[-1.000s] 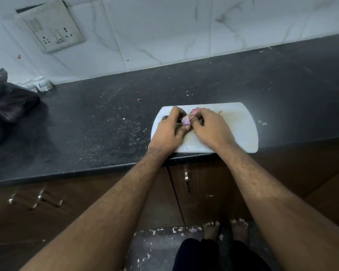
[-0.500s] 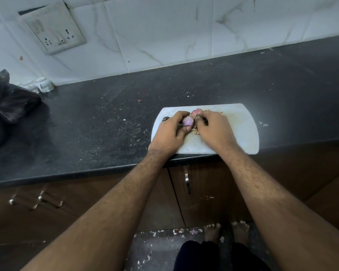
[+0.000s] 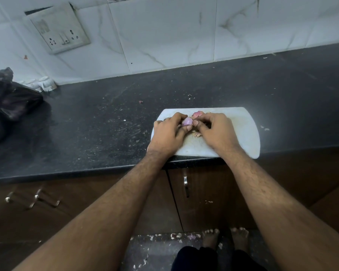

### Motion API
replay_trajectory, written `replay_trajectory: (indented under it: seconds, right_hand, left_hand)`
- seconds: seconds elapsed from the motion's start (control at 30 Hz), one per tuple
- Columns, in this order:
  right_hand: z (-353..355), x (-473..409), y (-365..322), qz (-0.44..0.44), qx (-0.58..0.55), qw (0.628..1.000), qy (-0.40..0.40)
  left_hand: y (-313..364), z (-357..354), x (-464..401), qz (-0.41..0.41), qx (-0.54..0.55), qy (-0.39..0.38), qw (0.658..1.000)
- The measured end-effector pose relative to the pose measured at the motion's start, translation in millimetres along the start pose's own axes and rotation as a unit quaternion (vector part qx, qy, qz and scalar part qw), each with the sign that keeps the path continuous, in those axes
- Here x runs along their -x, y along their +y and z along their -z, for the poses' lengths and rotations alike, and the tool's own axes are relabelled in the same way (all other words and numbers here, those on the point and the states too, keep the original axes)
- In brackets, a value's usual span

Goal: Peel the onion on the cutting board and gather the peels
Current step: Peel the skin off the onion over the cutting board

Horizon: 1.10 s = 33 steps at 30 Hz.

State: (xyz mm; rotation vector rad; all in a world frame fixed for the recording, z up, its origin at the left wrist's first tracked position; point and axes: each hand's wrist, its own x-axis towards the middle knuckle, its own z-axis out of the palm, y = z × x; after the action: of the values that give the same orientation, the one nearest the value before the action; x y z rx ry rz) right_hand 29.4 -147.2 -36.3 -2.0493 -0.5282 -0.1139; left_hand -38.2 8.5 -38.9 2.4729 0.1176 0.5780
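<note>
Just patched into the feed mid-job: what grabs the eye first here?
Both hands meet over the white cutting board at the counter's near edge: the left hand holds a small purple onion, and the right hand pinches at it. A pinkish piece lies just behind the fingers, with pale peel scraps on the board between the hands. A dark bag slumps at far left.

Your left hand (image 3: 167, 133) and right hand (image 3: 216, 132) are bare, with no rings, watch or gloves, and both forearms are uncovered and hairy up to the frame's edge (no sleeve shows anywhere). Lower down you wear dark trousers (image 3: 200, 259), and your feet (image 3: 225, 238) are bare.
</note>
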Motion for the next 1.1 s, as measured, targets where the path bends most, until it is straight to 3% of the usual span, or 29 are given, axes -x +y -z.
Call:
replay_trajectory:
  seconds: [0.37, 0.57, 0.83, 1.0, 1.1]
  right_hand:
    - [-0.6, 1.6, -3.1, -0.019, 0.014, 0.999, 0.027]
    - [3.8, 4.1, -7.5, -0.024, 0.020, 0.993, 0.110]
    - [-4.3, 5.0, -6.3, 0.020, 0.027, 0.999, 0.004]
    - [-2.3, 3.2, -5.9, 0.003, 0.004, 1.000, -0.002]
    - [-1.9, 3.1, -6.1, 0.005, 0.002, 1.000, -0.006]
  left_hand:
    - [0.9, 1.2, -0.1, -0.012, -0.009, -0.002, 1.000]
    - [1.6, -0.4, -3.1, -0.008, -0.077, -0.039, 0.996]
    - [2.6, 0.4, -3.9, 0.007, -0.079, -0.052, 0.995]
    - [4.4, 1.3, -2.3, 0.006, -0.097, -0.081, 0.992]
    - [1.0, -0.6, -1.8, 0.013, -0.043, -0.051, 0.998]
